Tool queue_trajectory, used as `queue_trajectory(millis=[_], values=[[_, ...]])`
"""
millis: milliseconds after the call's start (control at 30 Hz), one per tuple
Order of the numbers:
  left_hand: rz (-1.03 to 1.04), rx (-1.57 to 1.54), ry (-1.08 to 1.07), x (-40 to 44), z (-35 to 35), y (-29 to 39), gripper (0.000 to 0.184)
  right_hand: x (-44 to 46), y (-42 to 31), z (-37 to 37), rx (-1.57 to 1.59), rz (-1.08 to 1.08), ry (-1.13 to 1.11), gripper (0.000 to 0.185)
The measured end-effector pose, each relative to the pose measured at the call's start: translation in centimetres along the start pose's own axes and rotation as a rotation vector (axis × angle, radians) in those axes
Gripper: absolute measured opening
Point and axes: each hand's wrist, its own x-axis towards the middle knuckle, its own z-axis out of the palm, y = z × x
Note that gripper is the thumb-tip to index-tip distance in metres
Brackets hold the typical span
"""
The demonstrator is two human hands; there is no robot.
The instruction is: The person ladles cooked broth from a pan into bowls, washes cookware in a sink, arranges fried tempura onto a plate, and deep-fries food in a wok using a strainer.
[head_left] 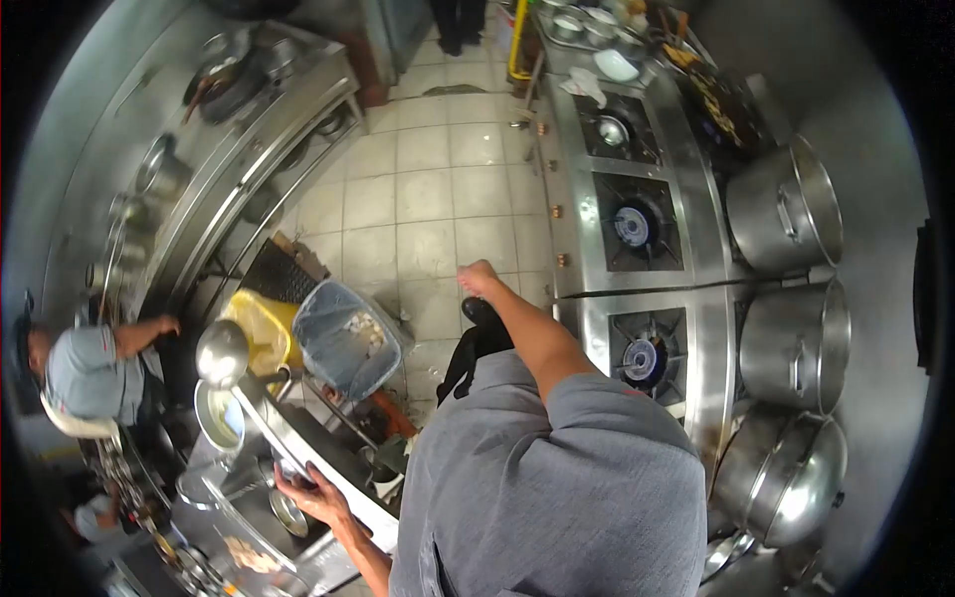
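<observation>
The floor is laid with pale square tiles, parted by darker joints and marked here and there by stains. The room is closed in on the right by a dull grey wall and on the left by a lighter, grey-green wall. The right side is lined by a steel stove, its top broken by a dark seam; black burners are set along it. On the left, a steel counter is fitted against the wall. A blue-grey door is seen beyond. Light is reflected softly by tiles and steel.
</observation>
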Motion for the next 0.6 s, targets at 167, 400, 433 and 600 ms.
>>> queue_trajectory(millis=[167, 400, 433, 600], values=[[0.206, 0.161, -0.329, 8.9, 13.0, 6.7, 0.059, 8.5, 6.4, -8.6, 0.531, 0.124, 0.334, 0.027], [0.125, 0.634, -0.568, 19.0, 27.9, 15.2, 0.066, 18.4, 5.4, -16.4, 1.257, 0.369, 0.249, 0.016], [0.137, 0.664, -0.529, 20.1, 29.1, 16.5, 0.066, 19.7, 4.2, -17.2, 1.306, 0.330, 0.302, 0.016], [0.360, 0.485, -0.484, 26.7, 31.9, 17.1, 0.062, 31.2, 1.9, -19.2, 1.822, 0.196, 0.584, 0.036]])
